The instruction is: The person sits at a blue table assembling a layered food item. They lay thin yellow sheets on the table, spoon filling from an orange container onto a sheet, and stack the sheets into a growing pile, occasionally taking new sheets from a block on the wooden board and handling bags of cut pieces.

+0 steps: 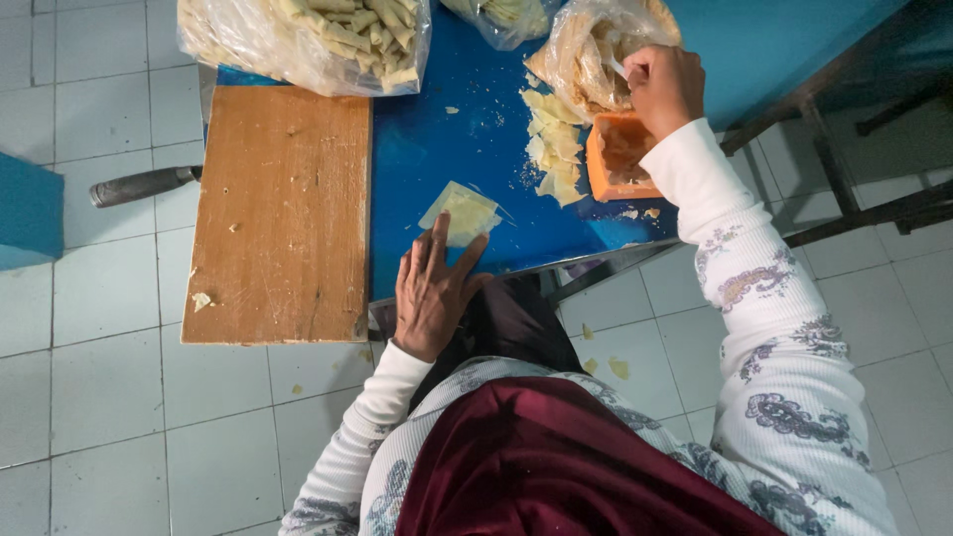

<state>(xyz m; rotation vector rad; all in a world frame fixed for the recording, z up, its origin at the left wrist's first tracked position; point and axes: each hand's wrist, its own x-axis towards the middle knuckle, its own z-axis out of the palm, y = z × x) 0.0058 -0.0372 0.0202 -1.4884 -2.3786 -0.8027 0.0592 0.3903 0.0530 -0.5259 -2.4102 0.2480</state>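
Landmark: the blue table top (447, 149); every place below is told from it.
Wrapper: a thin pale dough wrapper (461, 212) lies flat near the front edge of the blue table top, about the middle.
Way from the fingers: the wrapper is just past the fingertips of the left hand (432, 291), a bit toward the far side of the table top.
Long way of the wrapper: it runs slanted, from the near left up to the far right; one corner points at the orange tub (617, 159).
Left hand: flat and loose, fingers spread, tips pressing the near edge of the wrapper; it grips nothing.
Right hand: the right hand (663, 84) is at the far right of the table top, over the orange tub, fingers curled tight on a small white thing; I cannot tell what it is.
Nearer hand: the left one, touching the wrapper; the right is well apart.
Other things: a stack of wrappers (552, 149) just left of the tub; a wooden board (281, 213) on the left part of the table top; bags of rolled sticks (308, 40) at the far edge.
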